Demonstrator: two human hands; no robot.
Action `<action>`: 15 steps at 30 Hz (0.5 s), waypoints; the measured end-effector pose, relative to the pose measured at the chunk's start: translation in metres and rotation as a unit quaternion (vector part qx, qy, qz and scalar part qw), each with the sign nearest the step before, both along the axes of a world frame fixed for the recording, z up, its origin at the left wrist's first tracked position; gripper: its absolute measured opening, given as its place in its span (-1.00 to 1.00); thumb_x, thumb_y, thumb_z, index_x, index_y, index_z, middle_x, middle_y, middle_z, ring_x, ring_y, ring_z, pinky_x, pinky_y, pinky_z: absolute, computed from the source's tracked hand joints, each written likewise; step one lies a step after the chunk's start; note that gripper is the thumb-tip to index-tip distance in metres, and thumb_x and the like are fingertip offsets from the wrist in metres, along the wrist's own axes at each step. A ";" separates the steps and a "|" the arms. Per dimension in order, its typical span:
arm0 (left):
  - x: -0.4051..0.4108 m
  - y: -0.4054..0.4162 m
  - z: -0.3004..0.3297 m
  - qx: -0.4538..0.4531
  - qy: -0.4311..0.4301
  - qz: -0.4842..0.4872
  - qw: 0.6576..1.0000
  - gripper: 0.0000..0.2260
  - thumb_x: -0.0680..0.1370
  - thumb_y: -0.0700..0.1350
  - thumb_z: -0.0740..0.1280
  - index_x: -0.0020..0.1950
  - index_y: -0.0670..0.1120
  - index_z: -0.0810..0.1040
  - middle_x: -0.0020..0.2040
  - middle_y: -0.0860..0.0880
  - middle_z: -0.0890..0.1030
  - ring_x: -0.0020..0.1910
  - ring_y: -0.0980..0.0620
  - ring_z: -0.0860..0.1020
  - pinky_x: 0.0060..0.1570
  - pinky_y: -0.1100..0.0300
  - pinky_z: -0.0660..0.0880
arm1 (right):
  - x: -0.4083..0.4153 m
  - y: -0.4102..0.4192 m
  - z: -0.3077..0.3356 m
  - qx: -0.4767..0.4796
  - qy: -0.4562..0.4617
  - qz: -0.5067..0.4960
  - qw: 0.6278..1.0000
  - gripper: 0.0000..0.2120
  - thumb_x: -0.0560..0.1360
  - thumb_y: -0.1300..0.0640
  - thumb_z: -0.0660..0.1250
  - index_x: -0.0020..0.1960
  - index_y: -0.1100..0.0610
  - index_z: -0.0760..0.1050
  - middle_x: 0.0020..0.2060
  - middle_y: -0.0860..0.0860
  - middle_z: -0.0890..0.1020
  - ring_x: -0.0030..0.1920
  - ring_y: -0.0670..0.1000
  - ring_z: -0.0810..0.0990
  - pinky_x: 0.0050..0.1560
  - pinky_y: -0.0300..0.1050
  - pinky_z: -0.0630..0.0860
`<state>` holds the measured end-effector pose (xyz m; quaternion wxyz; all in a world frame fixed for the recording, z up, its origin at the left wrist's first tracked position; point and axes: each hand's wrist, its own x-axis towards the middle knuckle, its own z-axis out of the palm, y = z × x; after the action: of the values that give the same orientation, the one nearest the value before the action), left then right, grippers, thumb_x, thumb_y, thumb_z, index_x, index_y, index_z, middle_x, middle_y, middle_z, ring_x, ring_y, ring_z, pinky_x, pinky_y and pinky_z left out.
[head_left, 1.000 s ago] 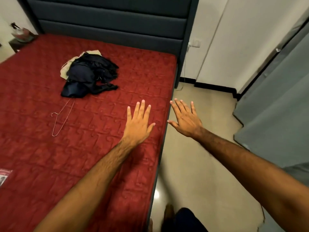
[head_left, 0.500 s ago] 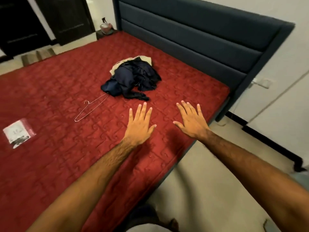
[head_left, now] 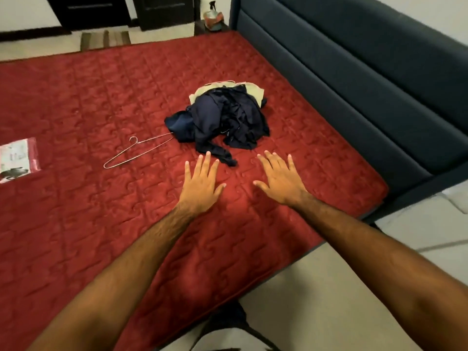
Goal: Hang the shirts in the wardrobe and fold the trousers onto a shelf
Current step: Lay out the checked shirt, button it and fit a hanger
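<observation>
Hands are held out palm-down over the bed, nothing gripped. Left hand [head_left: 200, 184] is seen with fingers straight and slightly fanned, thumb out toward 3 o'clock. Right hand [head_left: 281, 179] is likewise flat, fingers spread, thumb pointing to 9 o'clock. Whether either palm touches the cover cannot be told. Both forearms are bare and run back toward 6 o'clock.

Just off the fingertips, at 12 o'clock, a pile of dark navy clothes [head_left: 222, 120] is heaped on the bed; one dark strip of it trails down between the two hands, ending close beside the left hand's fingertips. Which pieces are shirts and which trousers cannot be told. A cream garment [head_left: 254, 91] is seen under the far side of the pile.

At 10 o'clock from the left hand, a wire hanger [head_left: 136, 153] is laid flat, one end touching or tucked under the pile's edge.

Farther out at 9 o'clock, a clear plastic packet [head_left: 17, 158] with red edges is lying near the frame border.

Everything is carried by the red quilted mattress cover [head_left: 88, 211]. A dark blue padded headboard [head_left: 367, 84] runs along the 2 o'clock side. A spray bottle [head_left: 212, 15] is seen at 12 o'clock beyond the bed corner.
</observation>
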<state>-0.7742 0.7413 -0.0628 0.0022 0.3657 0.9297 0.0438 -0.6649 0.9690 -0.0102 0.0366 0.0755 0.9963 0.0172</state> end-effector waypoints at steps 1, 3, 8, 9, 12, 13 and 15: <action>-0.010 0.011 -0.005 -0.007 -0.005 0.008 1.000 -0.30 0.60 0.27 -0.07 0.62 -0.12 0.15 0.64 -0.17 0.01 0.61 -0.18 0.03 0.50 -0.34 -0.02 | -0.012 0.012 -0.005 0.003 -0.003 0.012 1.000 -0.23 0.59 -0.28 0.12 0.62 0.11 -0.02 0.59 0.11 0.10 0.58 0.14 0.05 0.53 0.32 -0.08; -0.035 0.037 -0.016 -0.014 -0.024 0.030 0.999 -0.33 0.62 0.25 0.02 0.63 -0.11 0.10 0.64 -0.16 -0.03 0.62 -0.16 -0.02 0.51 -0.33 -0.06 | -0.046 0.041 -0.014 0.007 -0.024 0.033 0.999 -0.24 0.59 -0.27 0.11 0.62 0.10 -0.01 0.59 0.10 0.10 0.58 0.12 0.05 0.53 0.31 -0.08; -0.087 0.079 -0.038 -0.039 -0.053 0.067 0.996 -0.34 0.63 0.23 0.06 0.64 -0.09 0.05 0.65 -0.15 -0.08 0.62 -0.15 -0.06 0.51 -0.32 -0.10 | -0.118 0.096 -0.047 -0.030 -0.063 0.046 0.997 -0.26 0.60 -0.26 0.12 0.61 0.13 0.03 0.59 0.11 0.10 0.58 0.12 0.07 0.53 0.29 -0.03; -0.099 0.088 -0.044 -0.048 -0.054 0.074 0.995 -0.34 0.63 0.23 0.05 0.64 -0.09 0.05 0.65 -0.14 -0.09 0.62 -0.15 -0.06 0.51 -0.32 -0.10 | -0.134 0.107 -0.057 -0.033 -0.068 0.055 0.996 -0.27 0.60 -0.25 0.13 0.61 0.13 0.04 0.59 0.11 0.10 0.58 0.12 0.08 0.53 0.28 -0.02; -0.132 0.113 -0.066 -0.065 -0.068 0.100 0.991 -0.36 0.65 0.21 0.05 0.64 -0.08 0.02 0.65 -0.14 -0.11 0.62 -0.15 -0.08 0.50 -0.31 -0.11 | -0.182 0.138 -0.090 -0.047 -0.090 0.085 0.991 -0.30 0.61 -0.23 0.13 0.60 0.12 0.05 0.59 0.10 0.08 0.58 0.11 0.06 0.53 0.25 -0.05; -0.142 0.123 -0.077 -0.070 -0.074 0.108 0.989 -0.36 0.66 0.21 0.04 0.64 -0.08 0.00 0.65 -0.13 -0.11 0.62 -0.14 -0.09 0.51 -0.30 -0.11 | -0.198 0.147 -0.103 -0.052 -0.098 0.095 0.989 -0.30 0.61 -0.21 0.14 0.60 0.12 0.05 0.59 0.10 0.07 0.58 0.11 0.06 0.54 0.24 -0.04; -0.161 0.148 -0.104 -0.074 -0.091 0.125 0.985 -0.36 0.66 0.20 0.07 0.64 -0.08 0.00 0.65 -0.12 -0.11 0.62 -0.13 -0.08 0.51 -0.29 -0.07 | -0.236 0.167 -0.136 -0.066 -0.118 0.112 0.984 -0.31 0.60 -0.17 0.18 0.59 0.11 0.07 0.59 0.10 0.08 0.57 0.11 0.07 0.54 0.22 -0.01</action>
<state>-0.9352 0.8888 -0.1667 0.1081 0.2397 0.9648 0.0083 -0.9013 1.1365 -0.1460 0.1569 -0.0417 0.9861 -0.0354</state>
